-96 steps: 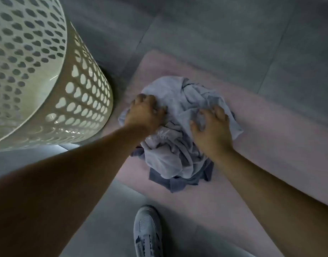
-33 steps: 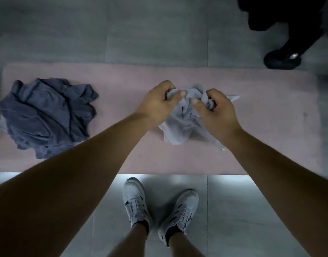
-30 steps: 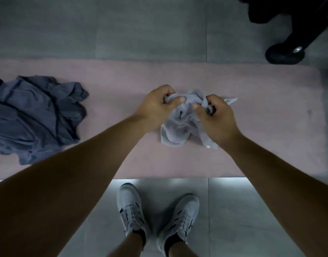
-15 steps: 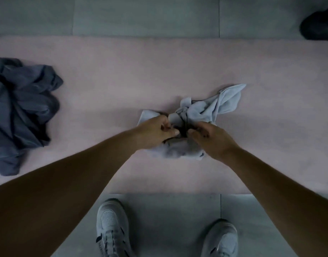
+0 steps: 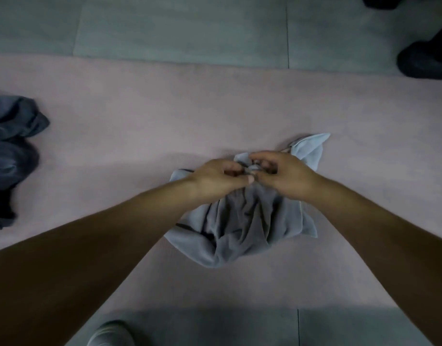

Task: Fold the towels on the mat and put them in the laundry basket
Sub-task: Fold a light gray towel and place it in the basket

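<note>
— Grey floor tiles [image 5: 180, 28] lie beyond and in front of a pink mat [image 5: 115, 146] in the head view. What is the person doing?
— Both arms reach down to a light grey towel [image 5: 242, 221], which lies crumpled near the middle of the mat. The left hand [image 5: 215, 181] and the right hand [image 5: 287, 176] sit close together at its far side. Their fingers are curled, each pinching a bunch of cloth, and the thumbs nearly meet.
— Which step is that?
— It looks like the opening-out before a first fold. The towel is bunched, with one corner poking out beyond the right hand, and nothing is folded yet.
— Any other cloth?
— A dark blue towel [image 5: 10, 151] is heaped at the mat's left edge, well apart and untouched. A pale shoe [image 5: 110, 333] shows at the bottom, and a black shoe [image 5: 425, 61] at the top right.
— What does the next move call for?
— Probably finding two corners along one edge, drawing the hands apart and laying the cloth flat on bare mat. The laundry basket is out of view, so its place cannot be told.
</note>
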Available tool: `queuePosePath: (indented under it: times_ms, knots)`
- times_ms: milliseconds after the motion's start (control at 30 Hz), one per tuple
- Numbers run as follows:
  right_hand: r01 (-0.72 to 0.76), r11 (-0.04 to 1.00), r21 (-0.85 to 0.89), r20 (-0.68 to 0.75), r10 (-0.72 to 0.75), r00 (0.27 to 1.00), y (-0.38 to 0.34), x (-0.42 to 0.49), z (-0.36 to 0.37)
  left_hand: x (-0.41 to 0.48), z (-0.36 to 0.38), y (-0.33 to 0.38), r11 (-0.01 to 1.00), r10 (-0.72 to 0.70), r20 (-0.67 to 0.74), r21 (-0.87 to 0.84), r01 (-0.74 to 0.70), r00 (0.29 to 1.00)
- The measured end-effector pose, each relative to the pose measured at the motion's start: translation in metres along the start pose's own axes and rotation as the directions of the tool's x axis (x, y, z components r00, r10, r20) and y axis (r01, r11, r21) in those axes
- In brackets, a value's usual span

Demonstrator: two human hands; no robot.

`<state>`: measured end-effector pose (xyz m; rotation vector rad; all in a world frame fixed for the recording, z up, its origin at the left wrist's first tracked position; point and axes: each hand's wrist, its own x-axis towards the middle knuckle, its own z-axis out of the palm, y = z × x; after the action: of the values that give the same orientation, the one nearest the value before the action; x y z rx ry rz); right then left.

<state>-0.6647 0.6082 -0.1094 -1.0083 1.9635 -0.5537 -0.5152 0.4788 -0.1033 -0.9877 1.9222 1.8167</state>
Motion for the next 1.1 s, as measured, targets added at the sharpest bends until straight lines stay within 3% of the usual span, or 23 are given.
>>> queuePosePath:
  times_ms: [100, 267, 400, 467, 533, 633, 733, 800, 867, 900, 1000, 1033, 1100]
  knots:
    - [-0.036, 0.997, -0.070, 0.036, 0.039, 0.999, 0.009, 0.010, -0.012, 0.008, -0.004, 0.004, 0.999, 0.014, 0.059, -0.038, -0.012, 0.998]
    - [0.092, 0.978, 0.189, -0.229, -0.048, 0.972, -0.013, 0.009, -0.047, 0.012, -0.013, 0.026, 0.984, 0.062, 0.204, -0.177, -0.026, 0.977]
    - [0.194, 0.963, 0.188, -0.357, -0.117, 0.927, -0.035, 0.010, -0.063, 0.012, -0.028, 0.050, 0.919, 0.134, 0.137, -0.388, -0.071, 0.981]
    - [0.150, 0.980, 0.132, -0.278, -0.109, 0.954, -0.041, 0.008, -0.071, 0.011, -0.041, 0.058, 0.864, 0.165, 0.104, -0.494, -0.093, 0.981]
    - [0.054, 0.993, 0.101, -0.091, -0.045, 0.995, -0.044, 0.005, -0.078, 0.012, -0.053, 0.061, 0.866, 0.185, 0.071, -0.484, -0.129, 0.980]
    - [-0.024, 0.986, 0.166, 0.117, 0.005, 0.993, -0.043, 0.004, -0.083, 0.013, -0.066, 0.065, 0.897, 0.222, 0.060, -0.404, -0.179, 0.973]
    - [-0.072, 0.985, 0.160, 0.188, 0.041, 0.981, -0.039, 0.006, -0.095, 0.018, -0.095, 0.066, 0.919, 0.267, 0.020, -0.307, -0.248, 0.964]
    - [-0.111, 0.993, 0.050, 0.215, 0.098, 0.972, -0.029, 0.007, -0.104, 0.016, -0.119, 0.062, 0.928, 0.257, 0.005, -0.281, -0.245, 0.966]
    - [-0.162, 0.987, -0.021, 0.206, 0.163, 0.965, -0.011, 0.006, -0.103, 0.014, -0.132, 0.052, 0.976, 0.187, 0.030, -0.116, -0.182, 0.982]
    - [-0.172, 0.985, -0.022, 0.195, 0.173, 0.965, -0.001, 0.005, -0.097, 0.013, -0.133, 0.046, 0.992, 0.116, 0.044, 0.044, -0.118, 0.992]
    - [-0.170, 0.962, 0.214, 0.116, 0.148, 0.982, 0.019, -0.002, -0.076, 0.014, -0.123, 0.036, 0.850, -0.106, 0.022, 0.520, 0.079, 0.994]
    - [-0.164, 0.928, 0.334, 0.096, 0.139, 0.986, 0.019, -0.004, -0.070, 0.014, -0.114, 0.038, 0.802, -0.106, 0.017, 0.593, 0.075, 0.994]
    - [-0.140, 0.865, 0.481, 0.083, 0.114, 0.990, 0.012, -0.005, -0.062, 0.014, -0.089, 0.046, 0.809, 0.035, 0.062, 0.585, -0.065, 0.997]
